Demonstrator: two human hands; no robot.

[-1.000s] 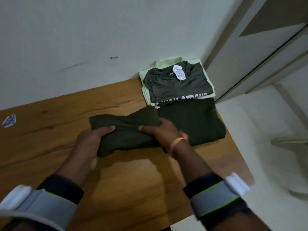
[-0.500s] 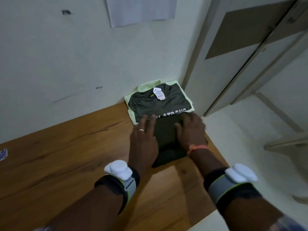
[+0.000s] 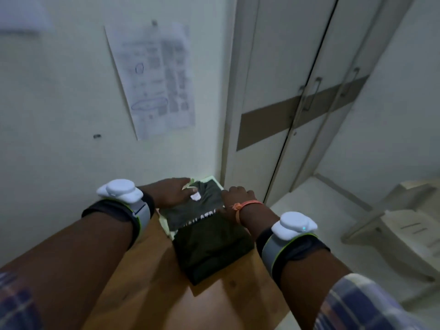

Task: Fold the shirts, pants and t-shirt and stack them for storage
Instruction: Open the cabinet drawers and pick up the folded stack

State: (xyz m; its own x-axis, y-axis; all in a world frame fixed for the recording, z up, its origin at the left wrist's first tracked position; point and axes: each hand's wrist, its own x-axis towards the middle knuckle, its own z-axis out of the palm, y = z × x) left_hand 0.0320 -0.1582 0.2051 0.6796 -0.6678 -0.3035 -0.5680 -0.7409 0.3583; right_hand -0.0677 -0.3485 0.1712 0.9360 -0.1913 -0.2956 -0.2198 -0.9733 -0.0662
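Note:
A folded dark green garment (image 3: 212,251) lies on the wooden table (image 3: 147,289) near its right edge. Just behind it, against the wall, sits a folded grey t-shirt (image 3: 197,211) with white lettering and a white tag. It lies on top of a pale green garment (image 3: 210,180) that shows only at its edges. My left hand (image 3: 170,192) holds the left far side of this stack, thumb on top of the grey t-shirt. My right hand (image 3: 238,196) curls over the stack's right edge.
A printed paper sheet (image 3: 154,79) hangs on the wall above the stack. Cupboard doors (image 3: 309,98) with handles stand right of the table. A white plastic chair (image 3: 400,225) is on the floor at the right. The table ends just right of the clothes.
The dark green garment was folded small and laid in front of the stack. Both hands left it and moved forward to the sides of the grey t-shirt. The view tilted up.

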